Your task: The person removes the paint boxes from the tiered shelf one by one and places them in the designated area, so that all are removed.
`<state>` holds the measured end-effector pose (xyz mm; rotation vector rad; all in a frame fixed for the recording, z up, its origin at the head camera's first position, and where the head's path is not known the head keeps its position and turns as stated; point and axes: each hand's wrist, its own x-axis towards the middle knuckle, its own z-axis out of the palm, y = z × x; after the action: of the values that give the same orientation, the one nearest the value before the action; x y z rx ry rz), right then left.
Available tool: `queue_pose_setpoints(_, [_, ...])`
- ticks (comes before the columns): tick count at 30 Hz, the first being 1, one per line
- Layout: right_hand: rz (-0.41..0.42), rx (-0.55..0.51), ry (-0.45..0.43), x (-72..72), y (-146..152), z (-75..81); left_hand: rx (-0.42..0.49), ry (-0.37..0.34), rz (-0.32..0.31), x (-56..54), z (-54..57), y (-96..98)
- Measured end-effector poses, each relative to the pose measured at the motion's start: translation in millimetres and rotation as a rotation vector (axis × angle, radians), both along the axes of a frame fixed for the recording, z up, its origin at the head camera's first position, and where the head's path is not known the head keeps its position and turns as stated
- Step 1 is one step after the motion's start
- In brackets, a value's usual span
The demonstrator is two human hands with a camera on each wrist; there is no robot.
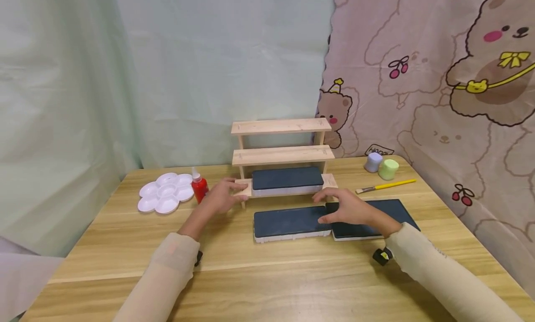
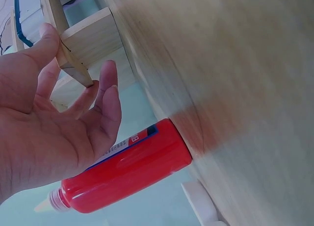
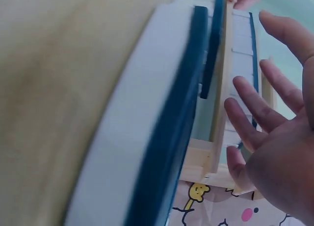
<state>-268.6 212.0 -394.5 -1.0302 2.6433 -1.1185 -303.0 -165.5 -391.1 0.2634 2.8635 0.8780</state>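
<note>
A three-tier wooden display shelf point(image 1: 282, 156) stands at the back of the table. My left hand point(image 1: 223, 197) grips the left end of its lowest board point(image 2: 73, 66), thumb on one face and fingers round the other. On that board lies a long white box with a dark lid point(image 1: 287, 178). My right hand point(image 1: 349, 207) hovers near the board's right end, fingers spread and nothing held. Below it are a similar long box point(image 1: 290, 222) and a wider dark-topped box point(image 1: 393, 213), side by side on the table.
Close beside my left hand stands a red bottle point(image 1: 199, 188) with a pointed tip. A white flower-shaped palette point(image 1: 166, 192) lies farther left. At the back right are a purple jar point(image 1: 374, 162), a green jar point(image 1: 388, 169) and a yellow-handled brush point(image 1: 393, 185).
</note>
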Motion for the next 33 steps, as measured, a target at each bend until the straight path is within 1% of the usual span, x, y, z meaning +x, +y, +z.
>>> queue_pose_setpoints(5, [-0.015,-0.043,0.020,-2.6,-2.7,7.6,-0.009,0.002,-0.001,-0.3,1.2,-0.1])
queue_pose_setpoints(10, [-0.025,-0.064,0.066,-7.8,-7.6,11.2,-0.012,0.007,0.004,-0.4,1.9,-0.9])
queue_pose_setpoints(20, [-0.068,-0.132,0.122,-17.5,-11.4,14.4,0.014,0.005,0.003,-0.2,-2.7,-0.4])
queue_pose_setpoints(26, [-0.087,-0.144,0.145,-22.0,-12.6,17.0,0.016,-0.010,0.015,1.0,-1.7,0.2])
queue_pose_setpoints(33, [-0.127,-0.177,0.173,-29.5,-11.9,17.4,0.021,-0.002,0.009,1.1,-1.2,-0.1])
